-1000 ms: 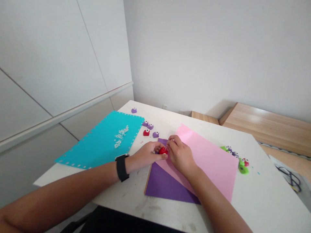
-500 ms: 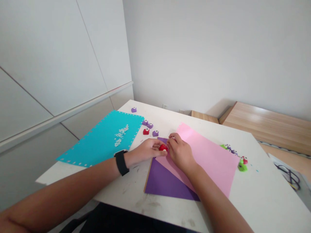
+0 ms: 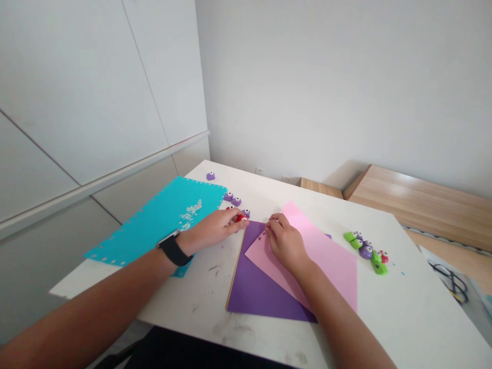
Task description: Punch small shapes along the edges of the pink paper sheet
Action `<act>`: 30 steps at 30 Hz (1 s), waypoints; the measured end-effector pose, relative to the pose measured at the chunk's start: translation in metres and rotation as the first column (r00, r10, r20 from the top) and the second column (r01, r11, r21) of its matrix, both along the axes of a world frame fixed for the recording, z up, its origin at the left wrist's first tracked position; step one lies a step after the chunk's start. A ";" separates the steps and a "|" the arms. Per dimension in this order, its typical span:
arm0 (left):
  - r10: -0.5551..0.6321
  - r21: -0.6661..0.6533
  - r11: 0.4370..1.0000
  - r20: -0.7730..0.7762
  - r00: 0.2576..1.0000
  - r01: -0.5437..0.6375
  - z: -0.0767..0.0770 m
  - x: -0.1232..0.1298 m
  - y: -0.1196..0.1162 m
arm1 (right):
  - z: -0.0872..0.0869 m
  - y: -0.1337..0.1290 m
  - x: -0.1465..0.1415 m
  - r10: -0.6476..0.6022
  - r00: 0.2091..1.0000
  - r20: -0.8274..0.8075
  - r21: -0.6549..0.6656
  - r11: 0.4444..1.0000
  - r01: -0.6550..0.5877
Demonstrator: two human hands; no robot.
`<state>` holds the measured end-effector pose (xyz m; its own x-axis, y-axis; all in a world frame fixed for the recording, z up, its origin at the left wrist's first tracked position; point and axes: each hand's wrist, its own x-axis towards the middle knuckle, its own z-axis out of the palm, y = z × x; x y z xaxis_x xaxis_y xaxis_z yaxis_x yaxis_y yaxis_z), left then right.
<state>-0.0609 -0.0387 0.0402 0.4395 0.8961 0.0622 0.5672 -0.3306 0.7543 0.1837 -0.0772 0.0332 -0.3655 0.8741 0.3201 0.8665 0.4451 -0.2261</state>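
A small red paper punch is gripped by the fingertips of my left hand, just off the top left corner of the purple sheet. My right hand closes its fingers on the upper left edge of the pink paper, which lies askew over the purple sheet. Tiny dark shapes, seemingly punched holes, show in the pink paper beside my right fingertips. Behind my left hand sit another red punch, partly hidden, and several purple punches.
A blue sheet with punched edges lies at the left, with small white cut-outs on it. Several green, purple and red punches cluster at the right of the white table. A lone purple punch stands near the far corner.
My left hand has moved left with the red punch, away from the pink paper. Small holes now show near that paper's corner. My right hand stays at the edge; the pink paper has shifted left.
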 end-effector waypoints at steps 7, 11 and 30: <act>0.003 0.193 0.981 -0.182 0.983 0.033 -0.009 -0.020 0.017 | -0.001 -0.001 -0.001 0.015 1.000 -0.026 0.006 1.000 -0.015; 0.020 0.259 0.965 -0.238 0.971 0.044 -0.016 -0.025 0.021 | -0.002 -0.001 -0.002 0.027 0.999 -0.041 0.008 1.000 -0.027; -0.153 -0.151 0.973 0.155 0.976 0.176 -0.030 0.030 -0.023 | 0.049 -0.010 0.019 -0.005 0.985 -0.172 0.076 0.997 0.018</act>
